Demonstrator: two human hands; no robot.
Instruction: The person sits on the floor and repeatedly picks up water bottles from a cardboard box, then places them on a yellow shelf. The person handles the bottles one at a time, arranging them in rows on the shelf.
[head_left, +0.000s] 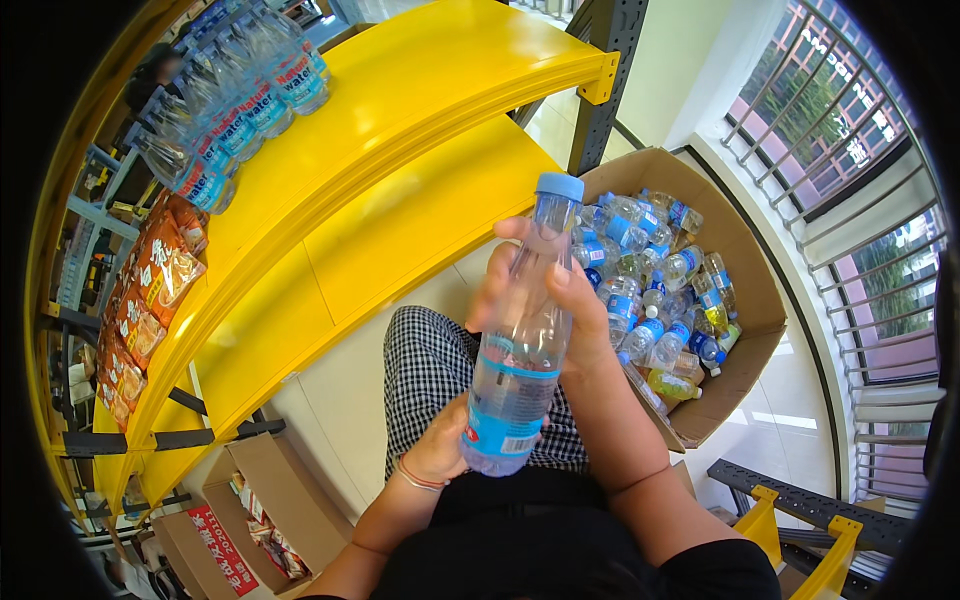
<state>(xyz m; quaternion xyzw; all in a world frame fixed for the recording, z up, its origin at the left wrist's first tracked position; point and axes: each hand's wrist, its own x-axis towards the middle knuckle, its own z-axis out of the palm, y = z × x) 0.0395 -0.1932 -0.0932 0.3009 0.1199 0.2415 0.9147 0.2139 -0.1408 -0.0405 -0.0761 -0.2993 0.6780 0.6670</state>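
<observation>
Left hand [443,440] low and right hand [586,315] high are gripping a clear, blue-capped bottle [517,368] just off center toward five o'clock, a bottle-filled carton [760,290] standing at three o'clock.

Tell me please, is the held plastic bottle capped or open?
Capped: a blue cap sits over the neck of the plastic bottle; how tightly, I cannot tell.

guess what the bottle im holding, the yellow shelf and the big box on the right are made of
Bottle: probably clear, glossy plastic, being see-through with highlights. Yellow shelf: likely glossy painted metal, from its glare and even colour. Big box: matt cardboard, apparently, from its dull brown walls.
</observation>
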